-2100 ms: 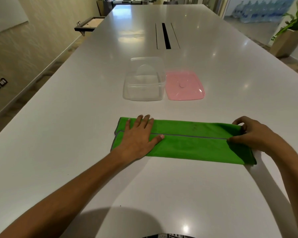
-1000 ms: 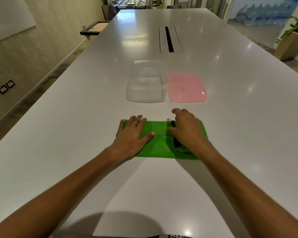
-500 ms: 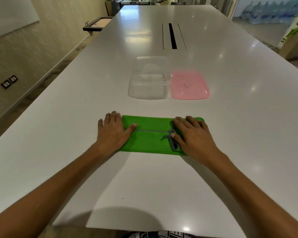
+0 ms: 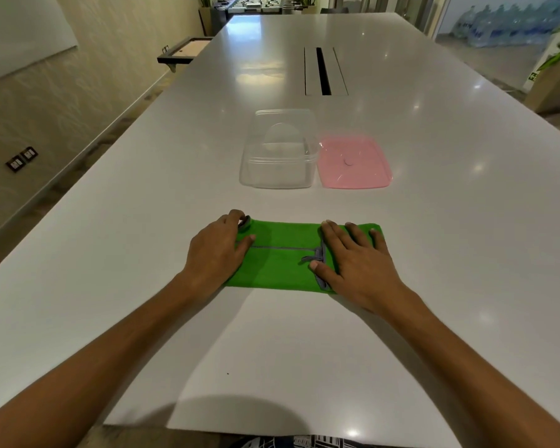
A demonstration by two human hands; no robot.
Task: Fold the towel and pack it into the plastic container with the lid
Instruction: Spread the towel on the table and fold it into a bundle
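While two hands press, one towel [image 4: 280, 257], one container [image 4: 278, 163], one lid [image 4: 353, 163]

No readable text, label, brand or number anywhere. Nothing printed on the folded green cloth towel [image 4: 282, 257], the clear rectangular plastic container [image 4: 280, 150] or the flat pink plastic lid [image 4: 353, 163] on the glossy white tabletop [image 4: 434, 221]. Only one sign in view: a small green plate with a pale mark [image 4: 532, 76] on the tan square planter [image 4: 553, 85] past the right edge of the tabletop, too small and blurred to make out. Black-and-white patterned fabric [image 4: 304, 442] at the near edge, without legible letters.
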